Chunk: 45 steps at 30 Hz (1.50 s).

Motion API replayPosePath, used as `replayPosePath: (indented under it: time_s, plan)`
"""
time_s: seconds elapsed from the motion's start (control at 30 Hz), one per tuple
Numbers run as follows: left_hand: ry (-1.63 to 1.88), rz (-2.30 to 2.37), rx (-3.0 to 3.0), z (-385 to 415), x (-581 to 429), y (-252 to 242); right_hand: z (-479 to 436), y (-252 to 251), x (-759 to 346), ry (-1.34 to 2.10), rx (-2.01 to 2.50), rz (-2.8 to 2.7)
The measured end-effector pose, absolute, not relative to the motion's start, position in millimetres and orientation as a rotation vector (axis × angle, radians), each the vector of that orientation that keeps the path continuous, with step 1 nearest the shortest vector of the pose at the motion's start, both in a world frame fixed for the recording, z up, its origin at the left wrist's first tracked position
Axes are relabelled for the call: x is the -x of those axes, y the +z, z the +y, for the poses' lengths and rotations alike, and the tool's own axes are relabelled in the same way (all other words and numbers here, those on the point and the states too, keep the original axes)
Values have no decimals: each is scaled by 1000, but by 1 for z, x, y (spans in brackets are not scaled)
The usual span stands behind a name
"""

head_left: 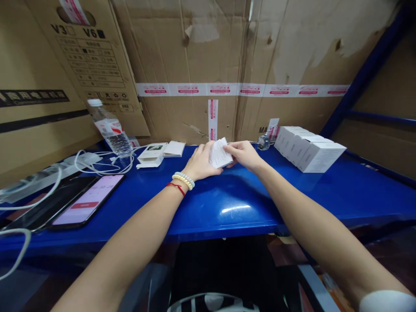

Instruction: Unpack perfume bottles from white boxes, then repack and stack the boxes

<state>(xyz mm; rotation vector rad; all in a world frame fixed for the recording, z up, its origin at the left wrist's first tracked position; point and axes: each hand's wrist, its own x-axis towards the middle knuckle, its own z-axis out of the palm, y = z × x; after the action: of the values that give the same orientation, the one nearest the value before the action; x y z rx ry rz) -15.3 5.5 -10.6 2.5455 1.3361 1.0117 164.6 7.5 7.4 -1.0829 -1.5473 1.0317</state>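
Above the middle of the blue table a small white box (220, 154) with fine print is held tilted between my hands. My left hand (200, 162) is closed round its left side, with hair ties and a red string at the wrist. The fingers of my right hand (242, 154) pinch its right edge. To the left of my hands lies an opened white box (153, 154) with a dark picture on it, beside another white carton piece (174, 149). A row of several white boxes (308, 149) stands on the right.
A clear water bottle (112, 130) stands at the back left among white cables (79, 161). A lit phone (88, 201) lies by a dark flat device (52, 201). Right of centre sits a small clear round object (263, 142). Cardboard (195, 52) walls the back.
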Motion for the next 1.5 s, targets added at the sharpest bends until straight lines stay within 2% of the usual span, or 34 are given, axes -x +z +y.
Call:
replayPosePath:
  time_s: [0.13, 0.3, 0.4, 0.47, 0.63, 0.87, 1.0, 1.17, 1.33, 1.5]
  plan:
    - [1075, 1174, -2496, 9, 25, -10, 14, 7, -169, 981, 1056, -1465]
    - [1091, 1191, -2464, 9, 24, -11, 17, 3, -179, 239, 891, -1795]
    - [1094, 1221, -2483, 10, 25, -11, 13, 5, -183, 39, 777, -2003]
    - [1104, 1260, -2486, 11, 27, -11, 10, 8, -184, 138, 790, -2033]
    - [1056, 1350, -2521, 11, 31, -9, 7, 10, -178, 760, 976, -1939]
    - [981, 1334, -2609, 9, 30, -6, 6, 10, -183, 1092, 896, -1882]
    - [968, 1294, -2632, 10, 32, -5, 5, 8, -186, 1171, 799, -1928]
    - [946, 1274, -2657, 10, 33, -5, 5, 5, -183, 1092, 806, -1885]
    - [828, 1453, -2767, 8, 33, -2, 3, 4, -166, 1325, 872, -1531]
    - [715, 1678, -2879, -3, 30, 12, 4, -8, -138, 1399, 976, -1135]
